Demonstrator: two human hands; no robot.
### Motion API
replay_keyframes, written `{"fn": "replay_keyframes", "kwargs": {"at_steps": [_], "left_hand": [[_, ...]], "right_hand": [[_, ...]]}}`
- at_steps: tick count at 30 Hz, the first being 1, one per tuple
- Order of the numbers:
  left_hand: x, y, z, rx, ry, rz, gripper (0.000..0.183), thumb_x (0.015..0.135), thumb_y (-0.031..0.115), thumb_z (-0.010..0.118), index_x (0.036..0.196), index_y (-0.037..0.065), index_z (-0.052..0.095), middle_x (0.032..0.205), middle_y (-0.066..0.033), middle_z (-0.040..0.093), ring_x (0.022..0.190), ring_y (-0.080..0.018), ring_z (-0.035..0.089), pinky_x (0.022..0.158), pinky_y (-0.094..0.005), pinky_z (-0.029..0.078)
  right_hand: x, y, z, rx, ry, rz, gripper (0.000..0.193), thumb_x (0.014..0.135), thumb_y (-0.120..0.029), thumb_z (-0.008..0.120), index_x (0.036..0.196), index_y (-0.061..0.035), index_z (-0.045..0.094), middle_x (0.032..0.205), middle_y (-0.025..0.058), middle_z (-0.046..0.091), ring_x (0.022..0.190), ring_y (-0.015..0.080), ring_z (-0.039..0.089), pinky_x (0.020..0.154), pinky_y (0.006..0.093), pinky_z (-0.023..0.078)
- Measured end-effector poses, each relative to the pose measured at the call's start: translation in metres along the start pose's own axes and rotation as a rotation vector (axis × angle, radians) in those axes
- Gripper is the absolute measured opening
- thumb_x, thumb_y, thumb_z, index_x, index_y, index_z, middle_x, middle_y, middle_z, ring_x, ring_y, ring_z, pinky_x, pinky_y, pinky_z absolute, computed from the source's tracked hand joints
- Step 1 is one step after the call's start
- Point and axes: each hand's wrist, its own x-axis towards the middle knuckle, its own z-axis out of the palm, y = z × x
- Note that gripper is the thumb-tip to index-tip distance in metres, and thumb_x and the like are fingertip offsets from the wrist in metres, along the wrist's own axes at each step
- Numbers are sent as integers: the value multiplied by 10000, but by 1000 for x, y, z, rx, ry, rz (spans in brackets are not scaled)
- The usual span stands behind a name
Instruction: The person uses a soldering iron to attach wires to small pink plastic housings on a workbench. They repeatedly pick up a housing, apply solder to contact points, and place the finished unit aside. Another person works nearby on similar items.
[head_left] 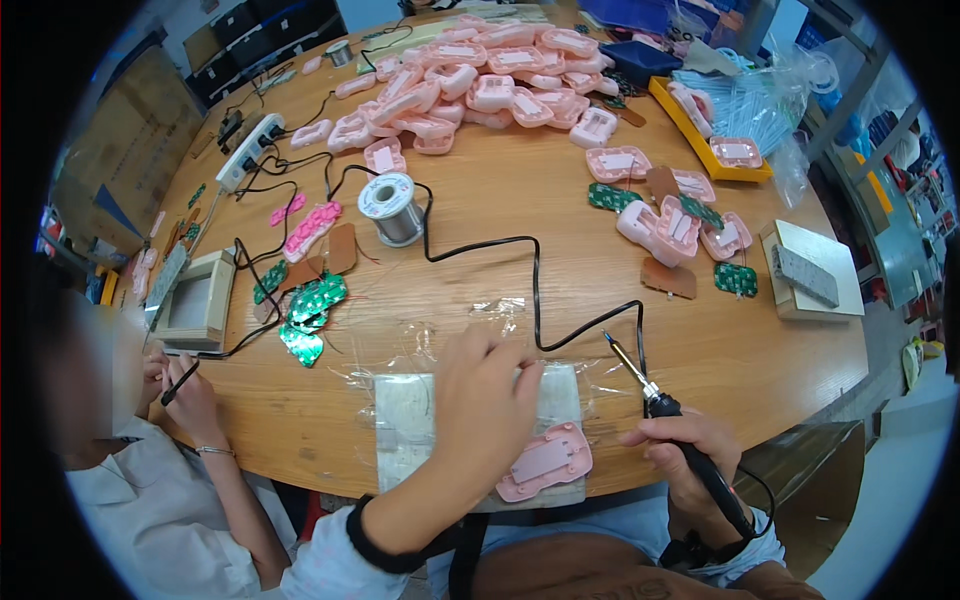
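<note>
At the near edge of the round wooden worktop (pixel 500 200), our right hand (pixel 690 450) grips a black-handled soldering iron (pixel 668 412), its long axis slanting, tip pointing up-left. Our left hand (pixel 487 400) presses, fingers spread, on a grey mat (pixel 405 420), just beside a pink plastic shell (pixel 545 463) lying there

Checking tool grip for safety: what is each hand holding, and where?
Right hand grips the soldering iron by its black handle. Left hand presses flat on the white pad, gripping nothing visible.
</note>
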Motion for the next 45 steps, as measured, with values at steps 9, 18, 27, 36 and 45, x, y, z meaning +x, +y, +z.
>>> {"fn": "replay_keyframes", "kwargs": {"at_steps": [9,18,27,36,45], "left_hand": [[-72,43,-35,-141,8,-177,113,761,0,720,867,18,683,752,-100,616,657,-256,581,610,-327,470],[-87,43,-20,-89,-40,-35,128,743,-16,723,855,37,691,803,-60,578,779,-244,521,665,-330,418],[-83,46,-23,-138,-1,-89,149,735,16,738,866,51,677,825,-79,595,770,-272,549,702,-363,420],[-84,36,-11,-122,-17,-171,150,704,9,749,816,29,651,863,-84,596,808,-286,546,723,-380,415],[-83,36,-9,-113,1,-151,160,684,-19,743,799,31,643,870,-82,590,809,-283,544,714,-378,414]], "right_hand": [[-9,8,18,-209,-163,-67,357,778,-98,765,1121,-58,673,704,106,610,545,215,566,484,305,441],[3,-1,4,-146,-248,-113,452,712,-102,806,1143,-103,671,708,75,608,578,219,562,521,310,444],[13,-13,-6,-201,-504,-210,431,706,-93,807,1113,-74,665,646,34,500,549,180,472,484,304,353],[-15,-17,-35,132,-165,43,348,696,-79,800,949,-42,564,638,96,581,506,203,523,456,322,377],[-17,-10,-30,56,-373,-26,276,673,-22,753,882,-56,576,610,62,546,447,182,488,387,291,344]]}}
